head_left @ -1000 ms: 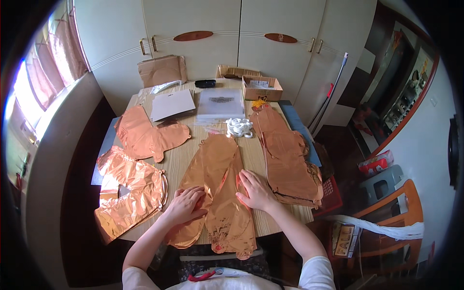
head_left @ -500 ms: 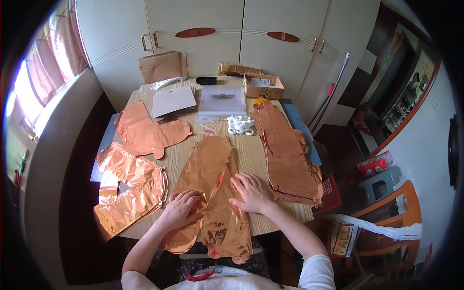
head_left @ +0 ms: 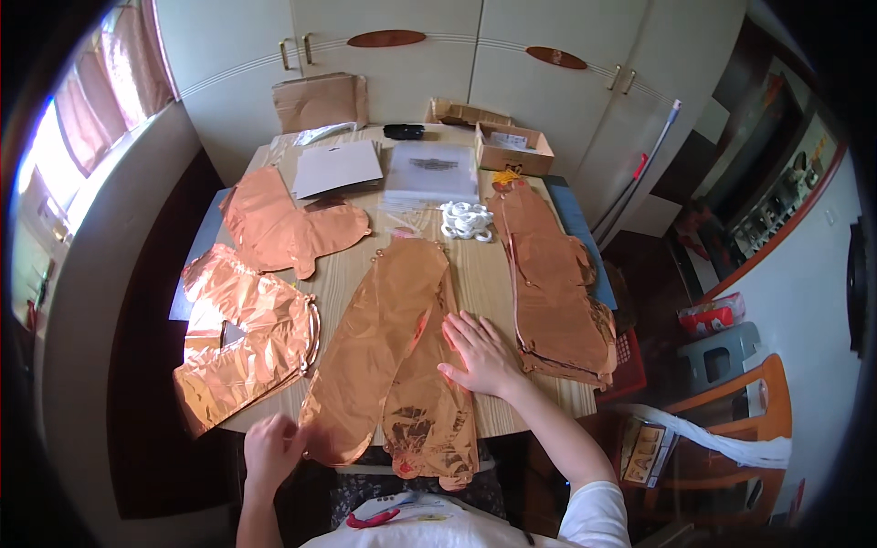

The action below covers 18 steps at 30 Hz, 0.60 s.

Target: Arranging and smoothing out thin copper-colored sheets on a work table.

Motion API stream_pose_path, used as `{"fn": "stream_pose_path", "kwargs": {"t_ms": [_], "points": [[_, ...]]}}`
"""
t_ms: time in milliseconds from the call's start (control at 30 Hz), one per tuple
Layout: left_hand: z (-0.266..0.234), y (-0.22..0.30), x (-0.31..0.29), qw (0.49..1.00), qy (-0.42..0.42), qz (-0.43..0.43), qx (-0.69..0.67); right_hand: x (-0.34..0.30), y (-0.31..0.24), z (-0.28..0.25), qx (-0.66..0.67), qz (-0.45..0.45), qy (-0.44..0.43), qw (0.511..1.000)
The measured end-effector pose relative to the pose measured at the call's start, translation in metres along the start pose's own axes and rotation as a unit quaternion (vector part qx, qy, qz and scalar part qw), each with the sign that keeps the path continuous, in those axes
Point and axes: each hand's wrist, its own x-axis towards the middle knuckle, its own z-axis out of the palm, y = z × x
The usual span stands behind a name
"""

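A copper-coloured flat foil balloon (head_left: 365,356) lies lengthwise before me, its lower end hanging over the table's near edge. My right hand (head_left: 480,358) rests flat on its right side, fingers stretched out. At the balloon's lower left edge is my left hand (head_left: 272,449), fingers curled in; what they hold, if anything, is hidden. Left of it lies a shiny crumpled copper foil balloon (head_left: 260,315) with a gap in its middle, and behind that another flat one (head_left: 292,219). A stack of copper foil balloons (head_left: 553,274) lies to the right, overlapping one another.
Toward the back of the wooden table (head_left: 352,260) lie grey card sheets (head_left: 338,169), clear plastic sleeves (head_left: 429,172), a coil of white ribbon (head_left: 466,221), a black item (head_left: 404,132) and an open cardboard box (head_left: 514,151). A wooden chair (head_left: 776,393) stands at the right.
My left hand has slid off the balloon's middle toward its lower left edge, fingers now curled. The balloon's left part lies flatter and wider. My right hand stays on the balloon.
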Motion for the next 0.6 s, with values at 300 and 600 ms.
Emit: {"fn": "stream_pose_path", "kwargs": {"t_ms": [300, 600], "points": [[0.073, -0.033, -0.055, 0.775, -0.017, -0.191, -0.602, 0.001, -0.001, 0.002, 0.006, -0.027, 0.019, 0.999], [0.051, 0.086, 0.011, 0.896, -0.010, 0.232, -0.379, 0.002, -0.003, -0.002, 0.002, -0.025, 0.016, 1.000]]}}
